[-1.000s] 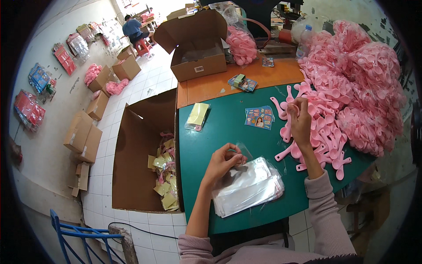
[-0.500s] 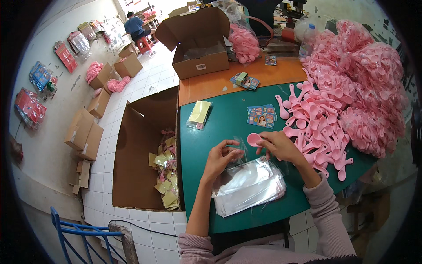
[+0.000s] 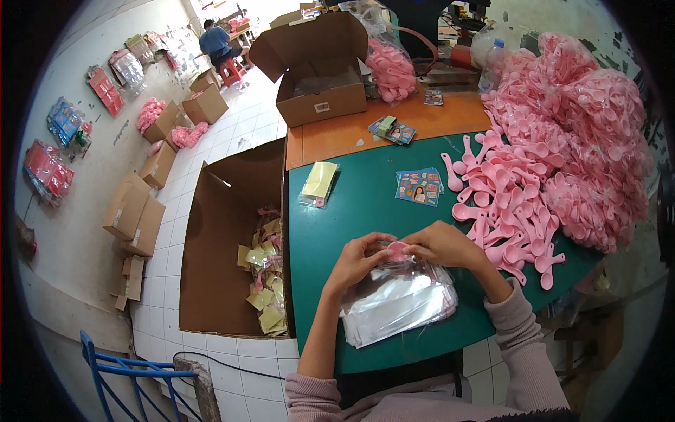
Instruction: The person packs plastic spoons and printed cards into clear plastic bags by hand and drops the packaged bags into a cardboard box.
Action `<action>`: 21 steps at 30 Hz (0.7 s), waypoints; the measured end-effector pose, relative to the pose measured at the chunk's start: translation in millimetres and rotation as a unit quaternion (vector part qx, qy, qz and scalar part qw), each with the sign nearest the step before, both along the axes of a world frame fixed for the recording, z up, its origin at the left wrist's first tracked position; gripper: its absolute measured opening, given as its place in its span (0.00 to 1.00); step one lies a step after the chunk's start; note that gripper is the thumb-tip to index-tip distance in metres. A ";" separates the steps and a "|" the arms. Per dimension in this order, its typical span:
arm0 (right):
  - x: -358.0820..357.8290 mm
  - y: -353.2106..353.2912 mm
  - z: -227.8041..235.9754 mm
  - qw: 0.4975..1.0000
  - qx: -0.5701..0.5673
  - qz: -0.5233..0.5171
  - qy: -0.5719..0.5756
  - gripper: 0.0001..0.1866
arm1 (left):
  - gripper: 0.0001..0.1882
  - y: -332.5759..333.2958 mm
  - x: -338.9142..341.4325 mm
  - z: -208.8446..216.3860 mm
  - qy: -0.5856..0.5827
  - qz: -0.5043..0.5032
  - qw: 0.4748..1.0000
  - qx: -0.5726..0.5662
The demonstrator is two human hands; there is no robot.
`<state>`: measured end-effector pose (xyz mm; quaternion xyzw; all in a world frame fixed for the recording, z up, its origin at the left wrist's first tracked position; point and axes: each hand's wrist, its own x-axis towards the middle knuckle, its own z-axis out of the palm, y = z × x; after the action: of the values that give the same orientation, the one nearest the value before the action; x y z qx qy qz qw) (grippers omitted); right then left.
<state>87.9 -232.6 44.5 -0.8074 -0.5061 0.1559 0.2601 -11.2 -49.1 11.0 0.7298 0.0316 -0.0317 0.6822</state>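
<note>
A pink plastic spoon (image 3: 398, 250) is between my two hands, over the far edge of a stack of clear plastic bags (image 3: 401, 304). My right hand (image 3: 441, 244) is closed on the spoon, fingertips pinched beside its bowl. Closed fingers of my left hand (image 3: 362, 259) hold a clear bag at the spoon's other side; the bag's edges are hard to make out. To the right spreads a loose pile of pink spoons (image 3: 506, 190). Beyond my hands lie several printed cards (image 3: 419, 186), and a packed bag with a yellow card (image 3: 320, 181) rests at the far left.
Left of the green table (image 3: 316, 246) stands a deep cardboard box (image 3: 225, 232) containing several packed bags. An open carton (image 3: 323, 98) and banded cards (image 3: 391, 129) sit on the orange surface. Large bags of spoons (image 3: 590, 133) crowd the right. A person (image 3: 216, 43) sits far off.
My right hand has brought the spoon down and left to my left hand, and its bowl now sits at the bag. My left hand has shifted slightly right.
</note>
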 end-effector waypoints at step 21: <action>-0.1 20.8 -5.1 0.893 0.344 -0.144 0.253 0.09 | 0.15 0.7 0.8 4.5 -0.025 0.046 0.994 -0.097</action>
<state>87.8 -211.9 39.4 -0.6647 -0.3237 0.1323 0.6602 -10.4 -48.4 15.5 0.6589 0.0446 0.0155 0.7507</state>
